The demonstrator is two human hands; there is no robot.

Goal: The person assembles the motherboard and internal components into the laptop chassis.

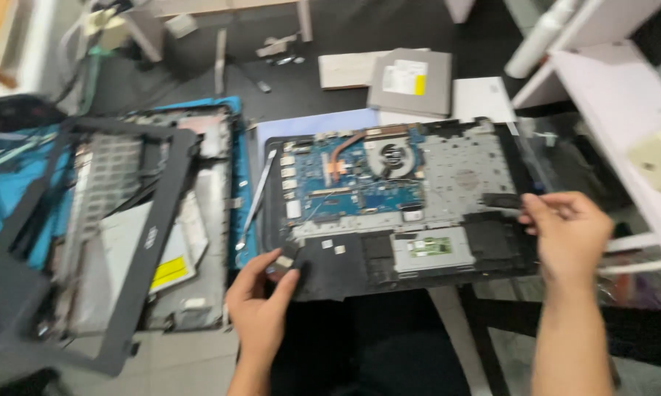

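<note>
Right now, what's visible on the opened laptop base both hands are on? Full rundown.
The opened laptop base lies flat, internals up, in a black plastic shell. It shows a blue circuit board, a copper heat pipe, a round fan at top centre, grey metal shielding on the right and a small green board low down. The left hand pinches its lower left corner; the right hand grips its right edge. The view is slightly blurred.

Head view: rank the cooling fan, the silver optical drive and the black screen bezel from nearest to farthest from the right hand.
From the right hand:
1. Cooling fan, up-left, inside the opened laptop base.
2. Silver optical drive, farther back on the table.
3. Black screen bezel, far left.
</note>
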